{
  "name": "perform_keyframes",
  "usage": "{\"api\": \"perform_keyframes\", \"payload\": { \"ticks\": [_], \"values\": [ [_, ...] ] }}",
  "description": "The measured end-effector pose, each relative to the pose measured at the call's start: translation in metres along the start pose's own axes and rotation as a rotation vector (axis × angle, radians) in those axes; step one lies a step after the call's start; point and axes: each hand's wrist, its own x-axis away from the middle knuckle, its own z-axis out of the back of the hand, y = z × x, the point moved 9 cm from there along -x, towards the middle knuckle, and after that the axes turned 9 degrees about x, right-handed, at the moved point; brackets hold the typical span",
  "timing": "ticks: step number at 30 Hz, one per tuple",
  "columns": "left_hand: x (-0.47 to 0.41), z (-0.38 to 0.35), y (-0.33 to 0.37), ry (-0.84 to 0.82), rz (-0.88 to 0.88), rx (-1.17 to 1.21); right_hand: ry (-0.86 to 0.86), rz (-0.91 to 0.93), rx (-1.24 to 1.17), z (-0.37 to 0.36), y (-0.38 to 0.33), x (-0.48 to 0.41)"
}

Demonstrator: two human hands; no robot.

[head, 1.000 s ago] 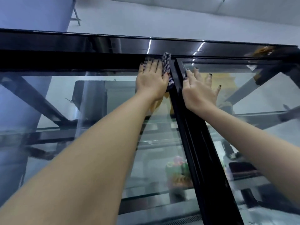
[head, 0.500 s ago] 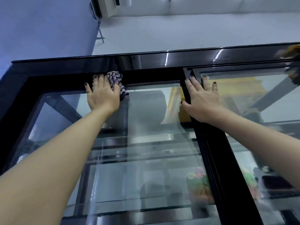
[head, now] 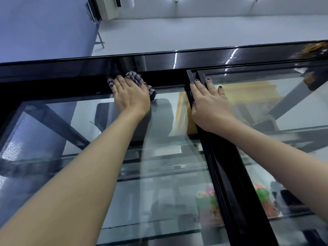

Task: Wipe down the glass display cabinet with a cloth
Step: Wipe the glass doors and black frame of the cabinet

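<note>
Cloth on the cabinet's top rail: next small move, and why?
Probably slide the left hand and cloth leftward along the top rail: the cloth is pressed flat there, most of the rail lies that side, and the right hand braces on the centre post.

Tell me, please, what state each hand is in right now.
Left hand: open, fingers flat, pressing the cloth against the top frame.
Right hand: open, holding nothing, resting on the door frame.

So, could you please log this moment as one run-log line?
left hand: presses cloth on cabinet top rail | right hand: flat on centre post
</note>
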Motion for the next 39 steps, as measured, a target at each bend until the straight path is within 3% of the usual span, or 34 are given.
{"api": "perform_keyframes", "payload": {
  "ticks": [8, 16, 33, 39],
  "values": [
    [0.022, -0.027, 0.075, -0.080, -0.230, 0.049, 0.036, -0.014, -0.023, 0.002, 0.000, 0.003],
    [0.021, -0.029, 0.077, -0.166, -0.453, 0.041, 0.029, -0.016, -0.008, 0.001, 0.002, 0.003],
    [0.023, -0.030, 0.086, -0.193, -0.490, 0.079, -0.001, -0.037, 0.008, 0.004, 0.001, 0.006],
    [0.022, -0.019, 0.057, -0.204, -0.488, 0.107, -0.014, -0.035, 0.011, 0.002, 0.001, 0.006]
  ]
}}
